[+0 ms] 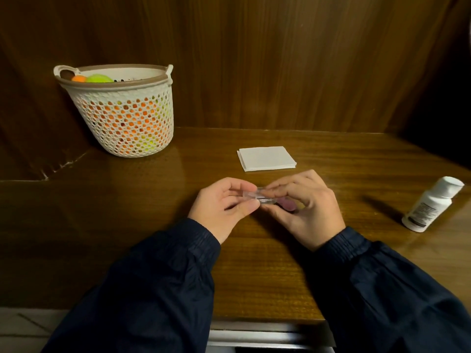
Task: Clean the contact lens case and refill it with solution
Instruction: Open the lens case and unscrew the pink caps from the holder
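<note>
Head view of a brown wooden tabletop (178, 225) with the contact lens case as the landmark. The solution bottle (430, 207), a white plastic bottle with a white cap, is standing to the right of the case and well apart from it; its label is carrying lines of dark print that are too small to be read, and no brand name is showing. The contact lens case (257, 196) is being held just above the tabletop, between the two hands. It is showing as a small case of clear plastic, mostly hidden by the fingers, with a purple part (286, 203) peeking out on its right side under the right palm. The left hand (224, 207) is pinching the case's left end between curled fingers and thumb. The right hand (303, 205) is gripping the right end, with its fingers curled over the top. Both forearms are wearing dark navy sleeves (158, 289). A folded white tissue stack (266, 158) is lying just beyond the case. A white perforated basket (122, 110) with a brown rim is standing far left of the case, holding orange and yellow-green balls.
</note>
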Action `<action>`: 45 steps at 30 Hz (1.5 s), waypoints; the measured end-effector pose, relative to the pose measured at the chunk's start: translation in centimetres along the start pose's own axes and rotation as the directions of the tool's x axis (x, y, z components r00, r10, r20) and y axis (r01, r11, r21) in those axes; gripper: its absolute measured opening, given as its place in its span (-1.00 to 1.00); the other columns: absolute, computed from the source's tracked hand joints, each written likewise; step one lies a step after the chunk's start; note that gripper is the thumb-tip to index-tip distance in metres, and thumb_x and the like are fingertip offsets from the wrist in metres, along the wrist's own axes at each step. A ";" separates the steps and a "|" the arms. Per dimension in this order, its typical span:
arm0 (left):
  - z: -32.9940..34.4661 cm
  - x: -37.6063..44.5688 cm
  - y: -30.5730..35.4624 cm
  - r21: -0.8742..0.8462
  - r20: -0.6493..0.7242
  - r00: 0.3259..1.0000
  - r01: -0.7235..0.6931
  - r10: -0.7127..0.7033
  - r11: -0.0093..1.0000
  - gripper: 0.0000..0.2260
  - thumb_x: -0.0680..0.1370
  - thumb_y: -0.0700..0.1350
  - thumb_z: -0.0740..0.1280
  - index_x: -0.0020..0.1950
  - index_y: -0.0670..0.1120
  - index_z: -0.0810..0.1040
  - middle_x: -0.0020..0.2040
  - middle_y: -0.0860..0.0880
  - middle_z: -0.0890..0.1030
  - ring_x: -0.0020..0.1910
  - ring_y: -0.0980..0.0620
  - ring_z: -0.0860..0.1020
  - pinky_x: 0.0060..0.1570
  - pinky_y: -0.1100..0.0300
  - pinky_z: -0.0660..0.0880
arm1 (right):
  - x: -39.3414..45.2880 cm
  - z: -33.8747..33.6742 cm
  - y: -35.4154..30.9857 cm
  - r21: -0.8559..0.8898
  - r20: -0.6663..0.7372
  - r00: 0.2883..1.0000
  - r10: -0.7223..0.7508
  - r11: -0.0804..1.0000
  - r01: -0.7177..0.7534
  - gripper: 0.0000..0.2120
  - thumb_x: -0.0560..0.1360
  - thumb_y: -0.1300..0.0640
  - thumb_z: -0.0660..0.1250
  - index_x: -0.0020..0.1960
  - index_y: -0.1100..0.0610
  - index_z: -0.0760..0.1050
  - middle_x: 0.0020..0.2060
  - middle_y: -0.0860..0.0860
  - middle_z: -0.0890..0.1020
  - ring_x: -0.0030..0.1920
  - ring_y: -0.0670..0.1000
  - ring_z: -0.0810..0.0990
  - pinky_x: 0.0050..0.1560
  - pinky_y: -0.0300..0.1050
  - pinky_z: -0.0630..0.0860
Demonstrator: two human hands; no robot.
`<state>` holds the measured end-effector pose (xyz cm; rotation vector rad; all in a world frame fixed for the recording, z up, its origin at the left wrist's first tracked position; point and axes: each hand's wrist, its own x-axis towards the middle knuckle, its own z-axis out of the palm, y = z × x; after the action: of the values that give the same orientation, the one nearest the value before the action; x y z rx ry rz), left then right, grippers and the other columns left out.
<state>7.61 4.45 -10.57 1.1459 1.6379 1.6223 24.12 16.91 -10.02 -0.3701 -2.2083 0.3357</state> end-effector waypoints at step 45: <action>0.8 0.1 -0.1 0.689 0.033 0.998 -0.067 0.062 0.722 -0.83 0.61 -0.04 0.44 0.16 0.17 0.72 0.20 0.12 0.63 0.37 0.01 0.40 0.25 0.13 0.13 | 0.0 -0.1 0.3 -0.100 0.364 0.889 0.278 0.961 -0.259 -0.87 0.46 -0.16 0.55 -0.07 -0.15 0.71 -0.10 -0.25 0.60 0.04 -0.15 0.48 0.03 -0.08 0.47</action>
<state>8.24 4.96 -10.72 1.5652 2.3160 1.0234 24.28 17.17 -10.04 -0.6919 -2.5460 0.5414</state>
